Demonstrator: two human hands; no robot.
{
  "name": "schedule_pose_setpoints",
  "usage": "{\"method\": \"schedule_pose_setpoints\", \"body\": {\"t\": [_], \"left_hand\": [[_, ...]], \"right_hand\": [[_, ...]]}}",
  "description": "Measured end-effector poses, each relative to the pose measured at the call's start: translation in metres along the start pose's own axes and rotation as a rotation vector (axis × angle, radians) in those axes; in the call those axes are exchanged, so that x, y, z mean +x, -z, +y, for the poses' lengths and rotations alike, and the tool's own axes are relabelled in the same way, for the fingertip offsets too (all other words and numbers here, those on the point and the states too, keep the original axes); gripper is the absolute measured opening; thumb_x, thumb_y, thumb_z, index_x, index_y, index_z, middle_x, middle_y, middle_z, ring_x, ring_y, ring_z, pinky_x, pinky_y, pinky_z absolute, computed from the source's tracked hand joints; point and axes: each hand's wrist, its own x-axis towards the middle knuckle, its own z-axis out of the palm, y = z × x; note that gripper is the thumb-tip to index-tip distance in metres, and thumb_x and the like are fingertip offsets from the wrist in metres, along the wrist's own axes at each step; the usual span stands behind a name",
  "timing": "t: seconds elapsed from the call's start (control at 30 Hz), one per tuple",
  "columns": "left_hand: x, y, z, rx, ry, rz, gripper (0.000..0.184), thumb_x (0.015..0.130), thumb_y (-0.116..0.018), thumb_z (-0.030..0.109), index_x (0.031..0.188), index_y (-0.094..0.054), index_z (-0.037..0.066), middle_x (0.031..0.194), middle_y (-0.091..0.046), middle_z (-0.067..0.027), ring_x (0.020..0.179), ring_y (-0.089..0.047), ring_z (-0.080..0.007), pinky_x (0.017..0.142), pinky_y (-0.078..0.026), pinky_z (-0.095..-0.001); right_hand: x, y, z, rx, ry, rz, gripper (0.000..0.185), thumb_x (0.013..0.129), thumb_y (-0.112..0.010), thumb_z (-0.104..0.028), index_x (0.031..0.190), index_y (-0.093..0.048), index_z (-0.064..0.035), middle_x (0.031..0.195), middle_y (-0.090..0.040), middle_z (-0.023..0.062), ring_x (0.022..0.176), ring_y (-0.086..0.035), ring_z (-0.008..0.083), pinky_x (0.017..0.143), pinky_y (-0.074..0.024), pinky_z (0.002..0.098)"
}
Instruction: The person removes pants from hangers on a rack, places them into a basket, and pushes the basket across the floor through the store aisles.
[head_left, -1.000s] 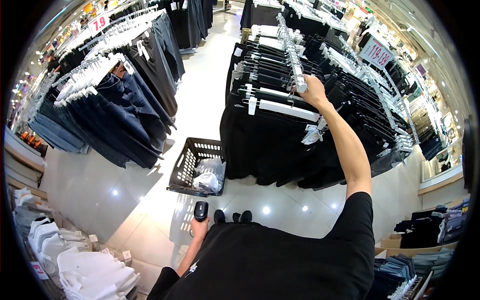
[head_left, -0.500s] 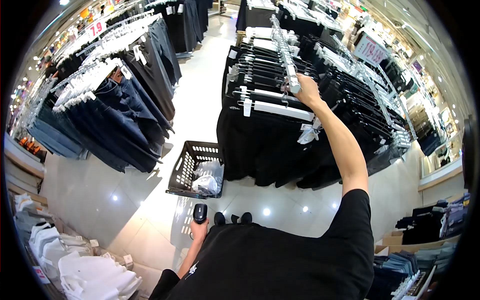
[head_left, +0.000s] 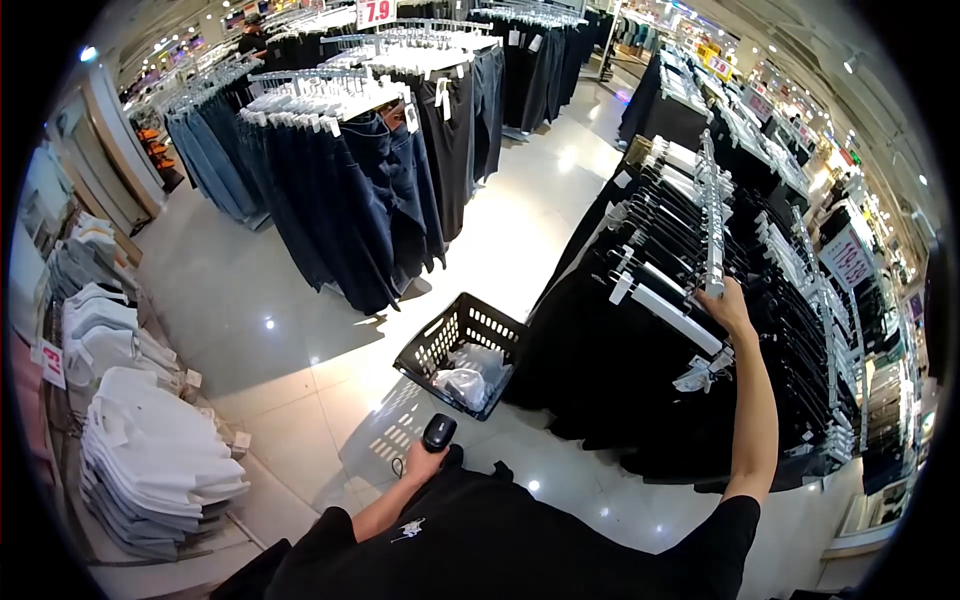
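Observation:
My left hand (head_left: 425, 464) is closed around a black handheld scanner (head_left: 439, 432) with a rounded head, held low in front of my body. A thin cord loop hangs by the wrist. With my arm stretched forward, my right hand (head_left: 729, 303) grips the near end of a metal rack rail (head_left: 713, 225). Black trousers (head_left: 590, 350) hang closely packed below that rail on clip hangers. One white hanger (head_left: 675, 312) lies at the front of the row, and a crumpled clear and white tag or wrapper (head_left: 692, 376) dangles near it.
A black plastic basket (head_left: 412, 352) stands on the floor, with clear plastic bags (head_left: 470, 374) inside. Dark blue jeans (head_left: 340, 200) hang on a rack across the aisle. White tops (head_left: 150, 430) are stacked on the left. Price signs (head_left: 377, 11) stand above the racks.
My view has turned left, so the racks and basket appear farther right. The right hand stays on the rail's end and the left hand keeps the scanner.

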Motion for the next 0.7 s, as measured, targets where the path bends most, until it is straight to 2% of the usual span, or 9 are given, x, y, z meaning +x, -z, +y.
{"method": "schedule_pose_setpoints", "body": {"t": [0.1,0.2,0.3,0.4,0.5,0.6,0.63,0.7], "left_hand": [[0.001,0.001,0.001,0.038,0.015,-0.008,0.036,0.078,-0.082,0.033,0.093,-0.073,0.001,0.076,-0.073,-0.0161,0.072,-0.072,-0.0314,0.068,-0.054,-0.0422],[0.004,0.0,0.002,0.026,0.029,-0.018,0.038,0.077,-0.082,0.033,0.095,-0.073,0.001,0.077,-0.073,-0.017,0.073,-0.072,-0.0323,0.069,-0.054,-0.0426],[0.012,-0.008,-0.012,0.053,-0.083,0.071,0.039,0.077,-0.082,0.034,0.096,-0.072,0.001,0.078,-0.072,-0.0177,0.074,-0.073,-0.0329,0.069,-0.054,-0.0427],[0.009,-0.006,-0.001,0.04,0.011,-0.002,0.038,0.076,-0.083,0.033,0.095,-0.072,0.001,0.076,-0.072,-0.0173,0.073,-0.073,-0.0329,0.068,-0.054,-0.0426],[0.008,-0.004,0.006,0.057,0.015,-0.043,0.037,0.076,-0.083,0.032,0.093,-0.072,0.001,0.073,-0.072,-0.0167,0.072,-0.073,-0.0323,0.068,-0.054,-0.0422],[0.006,-0.004,0.011,0.031,-0.001,-0.026,0.036,0.076,-0.083,0.031,0.092,-0.073,0.0,0.072,-0.072,-0.0166,0.071,-0.073,-0.0322,0.067,-0.054,-0.0425],[0.006,-0.004,0.013,0.029,0.016,-0.026,0.037,0.076,-0.083,0.031,0.093,-0.072,0.0,0.074,-0.072,-0.017,0.072,-0.073,-0.0326,0.068,-0.054,-0.0427],[0.003,-0.004,0.014,0.034,0.046,-0.04,0.037,0.076,-0.083,0.031,0.093,-0.072,-0.001,0.076,-0.072,-0.0179,0.075,-0.073,-0.0333,0.069,-0.054,-0.043]], "right_hand": [[0.0,0.005,-0.008,-0.066,-0.102,-0.058,0.034,0.083,-0.078,-0.031,0.088,-0.069,0.0007,0.079,-0.071,0.0178,0.075,-0.069,0.0318,0.073,-0.0526,0.0425],[0.007,0.008,0.0,0.024,-0.159,-0.163,0.037,0.083,-0.077,-0.033,0.085,-0.068,0.0025,0.073,-0.068,0.0164,0.069,-0.066,0.03,0.07,-0.0513,0.0428],[0.006,-0.003,0.014,-0.032,-0.007,-0.009,0.037,0.084,-0.077,-0.033,0.082,-0.068,0.0028,0.067,-0.065,0.0139,0.064,-0.064,0.0268,0.067,-0.0503,0.0413],[0.004,0.002,0.007,0.023,-0.016,-0.062,0.036,0.085,-0.077,-0.032,0.08,-0.067,0.0028,0.064,-0.062,0.0122,0.061,-0.061,0.0227,0.064,-0.0492,0.0396],[0.002,0.007,-0.002,-0.03,-0.026,-0.058,0.031,0.087,-0.075,-0.028,0.082,-0.071,0.0018,0.064,-0.062,0.0118,0.06,-0.058,0.0209,0.063,-0.0485,0.039],[0.007,0.017,0.0,0.127,-0.112,-0.21,0.033,0.086,-0.077,-0.028,0.083,-0.066,0.0026,0.072,-0.065,0.0092,0.069,-0.061,0.0199,0.067,-0.0492,0.0389],[0.008,0.009,0.01,0.135,0.022,-0.1,0.028,0.087,-0.075,-0.024,0.078,-0.069,0.0011,0.064,-0.063,0.0093,0.062,-0.059,0.0212,0.064,-0.0479,0.0395],[0.015,0.003,0.02,0.058,0.172,-0.065,0.027,0.086,-0.075,-0.025,0.082,-0.07,0.0013,0.067,-0.064,0.0132,0.062,-0.06,0.0247,0.064,-0.048,0.0401]]}}
